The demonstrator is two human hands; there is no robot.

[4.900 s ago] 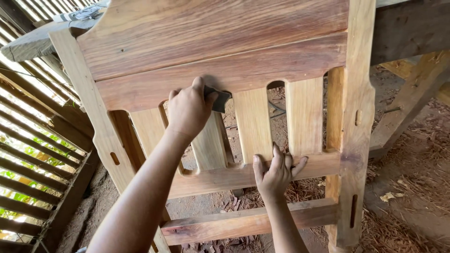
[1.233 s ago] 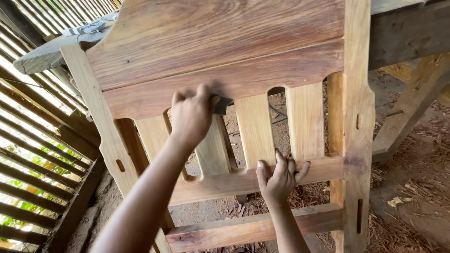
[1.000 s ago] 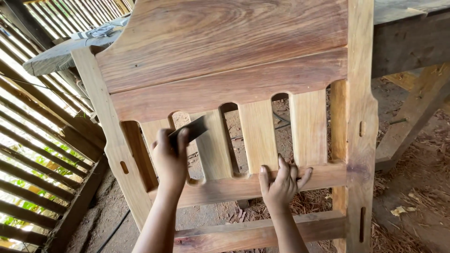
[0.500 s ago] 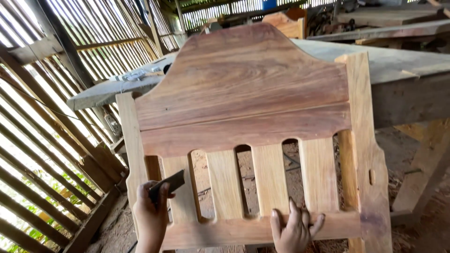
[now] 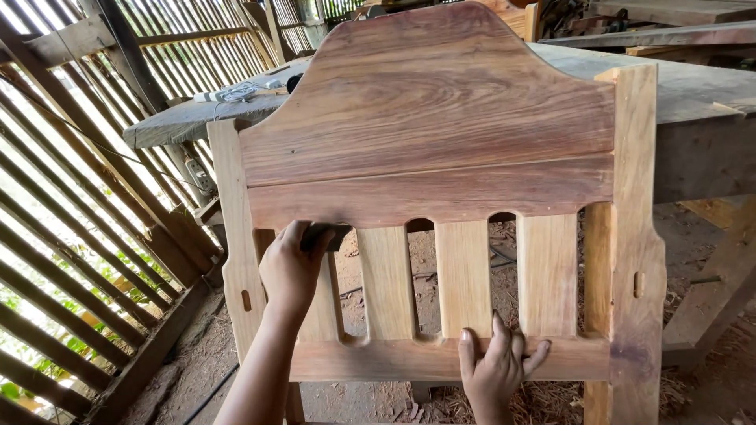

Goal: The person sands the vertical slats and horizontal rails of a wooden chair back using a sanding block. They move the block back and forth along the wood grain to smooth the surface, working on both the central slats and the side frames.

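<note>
Curled around a small dark block, most likely a sanding pad (image 5: 324, 233), the left hand (image 5: 290, 269) presses it against the top of the leftmost slat (image 5: 321, 307), just under the lower edge of the broad reddish panel (image 5: 429, 126). Only a corner of the pad shows past the fingers, so its exact kind is hard to tell. Lower and to the right, the right hand (image 5: 496, 368) lies flat with fingers spread on the bottom rail (image 5: 378, 360), fingertips reaching up against the base of the third slat (image 5: 465, 279); it grasps nothing, only bears on the wood.

Both hands are on a wooden headboard-like frame (image 5: 441, 205) that stands upright and fills most of the view. Its arched top panel has strong grain; below it run four pale vertical slats with rounded gaps between them, set between a left post (image 5: 233, 236) and a wider right post (image 5: 636, 236), each with a small slot cut in its face.

Behind the frame, farther off, is a grey workbench (image 5: 693, 86), with a white cable and power strip (image 5: 236, 92) near its left end. At far left is a slatted wall (image 5: 71, 236) with daylight and green leaves showing through. Wood shavings cover the dirt floor (image 5: 709, 370) on the near right.
</note>
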